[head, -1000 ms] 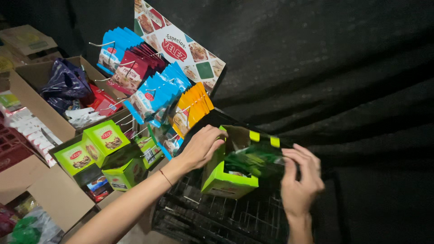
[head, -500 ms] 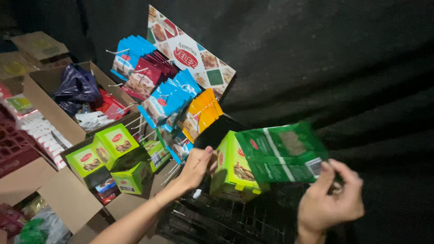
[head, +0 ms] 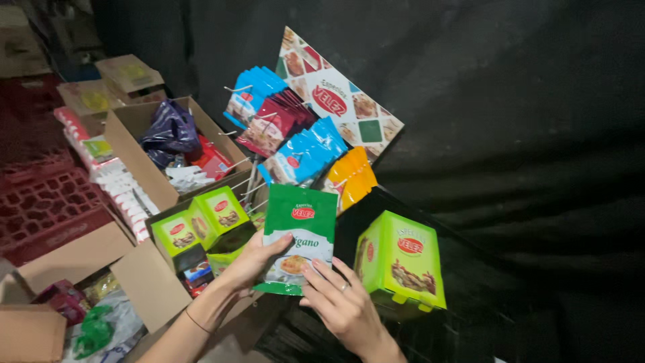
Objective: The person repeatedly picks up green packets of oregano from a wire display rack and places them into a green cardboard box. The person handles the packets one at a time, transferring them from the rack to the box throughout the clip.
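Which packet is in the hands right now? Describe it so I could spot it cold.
Start at the wire display rack hung with blue, red and orange packets. Just below it, the left hand and right hand together hold a flat green sachet. Unlike the lime-green boxes beside it, it is a thin pouch with a white lower band.

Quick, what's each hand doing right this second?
Left hand: closed on the green sachet, thumb across its front.
Right hand: fingers on the same sachet's lower edge, helping hold it.
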